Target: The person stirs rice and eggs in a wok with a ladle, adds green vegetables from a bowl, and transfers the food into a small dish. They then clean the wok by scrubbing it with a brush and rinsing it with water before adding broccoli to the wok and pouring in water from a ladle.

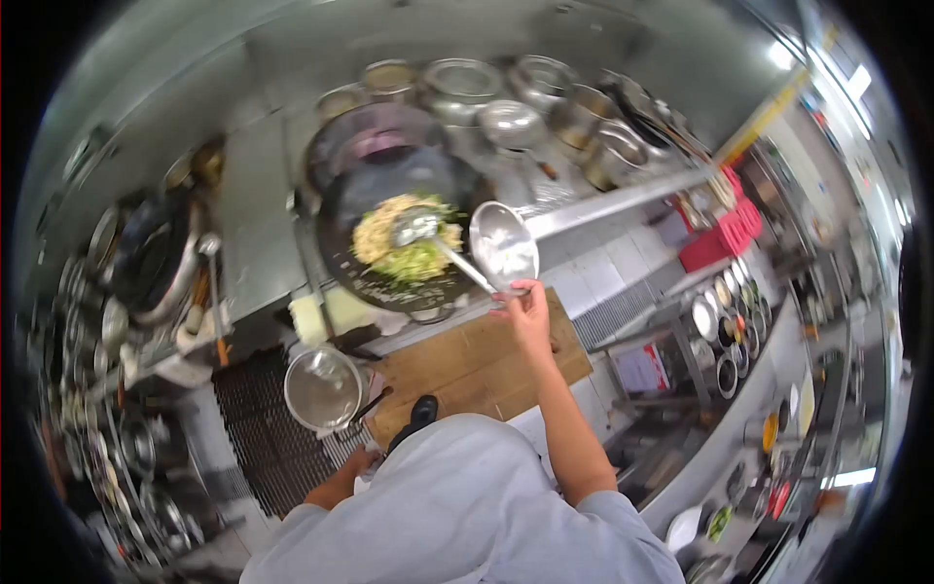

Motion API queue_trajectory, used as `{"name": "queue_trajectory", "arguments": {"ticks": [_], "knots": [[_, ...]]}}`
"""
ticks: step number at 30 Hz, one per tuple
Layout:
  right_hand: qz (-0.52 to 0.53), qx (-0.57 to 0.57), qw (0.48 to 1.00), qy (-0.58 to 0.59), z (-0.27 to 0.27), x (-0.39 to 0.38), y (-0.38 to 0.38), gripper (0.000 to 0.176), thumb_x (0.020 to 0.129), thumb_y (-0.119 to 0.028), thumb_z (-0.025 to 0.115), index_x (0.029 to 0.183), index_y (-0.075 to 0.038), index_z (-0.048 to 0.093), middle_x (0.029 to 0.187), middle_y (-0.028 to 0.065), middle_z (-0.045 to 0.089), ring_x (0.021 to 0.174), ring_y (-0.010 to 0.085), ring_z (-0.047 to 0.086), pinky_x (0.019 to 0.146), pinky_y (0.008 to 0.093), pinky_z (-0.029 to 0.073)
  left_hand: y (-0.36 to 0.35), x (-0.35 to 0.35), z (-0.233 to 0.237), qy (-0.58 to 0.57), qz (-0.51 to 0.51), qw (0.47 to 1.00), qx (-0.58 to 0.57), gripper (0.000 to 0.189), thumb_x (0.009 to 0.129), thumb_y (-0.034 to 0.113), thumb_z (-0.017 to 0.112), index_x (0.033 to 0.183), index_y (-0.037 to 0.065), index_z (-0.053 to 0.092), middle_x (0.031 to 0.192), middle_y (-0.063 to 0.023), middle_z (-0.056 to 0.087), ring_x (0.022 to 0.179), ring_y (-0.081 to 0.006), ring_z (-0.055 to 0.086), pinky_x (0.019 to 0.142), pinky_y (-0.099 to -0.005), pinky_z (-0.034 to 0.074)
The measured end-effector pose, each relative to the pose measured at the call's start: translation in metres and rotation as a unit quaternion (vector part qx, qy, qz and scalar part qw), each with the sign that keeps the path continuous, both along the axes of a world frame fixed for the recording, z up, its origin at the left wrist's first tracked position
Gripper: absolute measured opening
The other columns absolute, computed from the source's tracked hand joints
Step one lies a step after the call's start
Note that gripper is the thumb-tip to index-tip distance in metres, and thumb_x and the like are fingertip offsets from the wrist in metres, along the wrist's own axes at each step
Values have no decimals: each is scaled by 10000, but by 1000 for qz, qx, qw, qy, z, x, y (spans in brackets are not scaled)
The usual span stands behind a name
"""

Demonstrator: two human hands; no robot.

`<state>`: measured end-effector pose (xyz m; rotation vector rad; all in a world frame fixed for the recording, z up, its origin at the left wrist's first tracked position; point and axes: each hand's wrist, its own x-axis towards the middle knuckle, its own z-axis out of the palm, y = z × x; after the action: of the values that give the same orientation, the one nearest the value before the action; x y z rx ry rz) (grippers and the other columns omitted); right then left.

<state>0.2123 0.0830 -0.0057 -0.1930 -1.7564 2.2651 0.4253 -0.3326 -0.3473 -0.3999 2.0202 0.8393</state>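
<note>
Currently grasping the metal ladle (453,255) with the right hand (525,310), beyond the near right edge of the wok (339,238); resting its head forward-left, in the stir-fry (382,237). Cannot tell the left hand's (363,461) grip.

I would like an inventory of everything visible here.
Round metal wok: one, black, centre.
Shredded food: one heap, tan and green, inside wok.
Long-handled metal ladle: one, silver, head on food.
Round metal bowl: one, silver, beside wok.
Metal pots: several, silver, behind wok.
Round metal basin: one, grey, lower left.
Wooden board: one, brown, lower centre.
Plastic bin: at least one, red, right.
Edge kitchenware: many, mixed, blurred.
Cloth shirt: one, pale grey, bottom.
Right hand: one, bare, at ladle handle.
Left hand: one, bare, beside shirt.
</note>
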Motion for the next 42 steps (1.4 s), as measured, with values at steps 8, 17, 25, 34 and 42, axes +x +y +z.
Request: {"name": "queue_trajectory", "arguments": {"ticks": [8,17,25,34,42], "knots": [[-403,175,893,-91,-34,173,164,164,828,-6,583,956,-41,487,826,57,564,682,123,588,590,289,554,94,-140,49,95,-165,952,241,591,723,9,634,1267,1,404,1059,-126,579,921,-241,585,791,-361,493],[-774,58,607,-174,-99,522,241,189,836,-28,557,1002,-72,479,793,71,570,687,142,596,514,277,541,207,-233,3,319,-459,824,89,496,753,167,685,1159,-24,472,1043,-154,589,926,-241,589,796,-355,479],[-911,82,314,-256,-27,849,255,201,894,-163,526,1063,-78,459,842,85,563,589,154,604,417,267,516,354,-160,68,59,-508,836,198,480,759,220,708,1130,-16,514,1029,-146,613,938,-239,592,820,-346,470],[-921,136,326,-166,-2,812,284,410,907,-144,525,1305,-133,431,914,52,583,590,139,588,440,251,471,330,-148,85,21,-389,904,178,460,803,282,648,1143,-16,562,1026,-138,633,907,-239,604,817,-356,473],[-500,69,849,-158,-103,440,305,249,927,-62,491,1173,-64,525,919,63,586,668,111,584,490,235,494,261,-106,142,-103,153,924,336,495,862,421,577,1193,55,532,1073,-137,623,979,-300,597,823,-463,494]]}}
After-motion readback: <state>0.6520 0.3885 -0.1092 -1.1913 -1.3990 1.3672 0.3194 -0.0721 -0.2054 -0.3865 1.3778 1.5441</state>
